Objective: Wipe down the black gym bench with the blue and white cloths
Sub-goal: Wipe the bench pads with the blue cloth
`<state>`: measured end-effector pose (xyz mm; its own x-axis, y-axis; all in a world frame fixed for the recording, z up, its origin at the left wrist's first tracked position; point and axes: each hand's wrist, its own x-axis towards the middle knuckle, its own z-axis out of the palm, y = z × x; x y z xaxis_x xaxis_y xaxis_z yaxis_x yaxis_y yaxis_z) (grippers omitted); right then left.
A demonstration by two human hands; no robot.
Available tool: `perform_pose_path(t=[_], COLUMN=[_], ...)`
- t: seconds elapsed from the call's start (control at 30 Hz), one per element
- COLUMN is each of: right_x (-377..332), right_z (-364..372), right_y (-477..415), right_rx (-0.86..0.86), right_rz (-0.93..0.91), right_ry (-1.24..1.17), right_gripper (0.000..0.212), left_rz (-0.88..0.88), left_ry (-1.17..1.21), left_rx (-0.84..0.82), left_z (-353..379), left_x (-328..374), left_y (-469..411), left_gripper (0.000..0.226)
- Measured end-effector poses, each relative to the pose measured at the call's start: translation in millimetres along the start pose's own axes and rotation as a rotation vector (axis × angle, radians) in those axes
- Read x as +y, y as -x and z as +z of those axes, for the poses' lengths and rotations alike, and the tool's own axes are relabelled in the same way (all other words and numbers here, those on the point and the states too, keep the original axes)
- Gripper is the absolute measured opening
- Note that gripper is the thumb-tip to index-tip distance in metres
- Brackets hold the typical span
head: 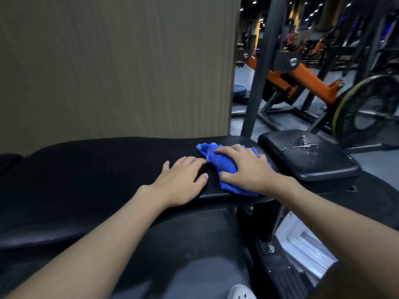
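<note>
Bare forearms (97, 244) stretch over the black padded gym bench (97, 169); left hand (181, 180) lies flat and released, right hand (248, 169) presses the bunched blue cloth (218, 167) onto its right end, fingers spread. Mid-wipe, I'd judge; next the wet seat pad (306, 160) needs firm strokes.

One wide-angle camera is worn on the person's head and looks forward and down, close over the padded black vinyl gym bench (103, 173), which runs across the middle of the picture. Both forearms enter from the bottom edge. Straight ahead stands a brown wood-grain wall panel (118, 61); on the right the view opens onto an orange and black steel weight machine (302, 76), farther off.
</note>
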<state>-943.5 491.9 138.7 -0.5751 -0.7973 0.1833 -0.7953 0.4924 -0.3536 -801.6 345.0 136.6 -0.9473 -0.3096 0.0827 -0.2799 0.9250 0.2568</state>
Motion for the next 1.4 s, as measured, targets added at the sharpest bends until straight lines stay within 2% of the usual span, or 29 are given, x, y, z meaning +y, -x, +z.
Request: perform_pose_path(t=[0.17,0.33,0.47,0.6,0.67,0.77,0.8,0.9,1.07,1.4], right_x=[3,17,29,56,76,106,112,120,124,161], right_z=[-3,-17,-50,-80,-85,-70,-64,-53,-46,-51], right_y=[-14,-18,-12,9,17,23,24,22,8,-91], right_rx=[0.091,0.291,0.393,0.518,0.434,-0.004,-0.082,-0.024,-0.001,-0.034], right_rz=[0.058,0.117,0.077,0.138,0.233,0.409,0.424,0.398,0.372,0.368], right_ry=[-0.029,-0.146,-0.009,0.112,0.199,0.270,0.261,0.227,0.312,0.236], right_gripper=[0.062,0.060,0.058,0.060,0.061,0.057,0.057,0.057,0.076,0.053], left_rz=[0.034,0.062,0.098,0.150,0.175,0.193,0.197,0.208,0.205,0.231], left_ry=[0.033,0.047,0.048,0.058,0.063,0.056,0.051,0.039,-0.011,-0.046], left_rx=[0.130,0.122,0.093,0.070,0.053,0.005,-0.016,-0.050,-0.049,0.003], left_z=[8,6,1,-2,-1,6,10,23,41,51], left_x=[11,7,17,41,54,69,73,80,89,84], left_y=[-26,-46,-68,-84,-90,-99,-102,-114,-132,-138], left_gripper=[0.036,0.038,0.041,0.040,0.040,0.040,0.041,0.042,0.048,0.051])
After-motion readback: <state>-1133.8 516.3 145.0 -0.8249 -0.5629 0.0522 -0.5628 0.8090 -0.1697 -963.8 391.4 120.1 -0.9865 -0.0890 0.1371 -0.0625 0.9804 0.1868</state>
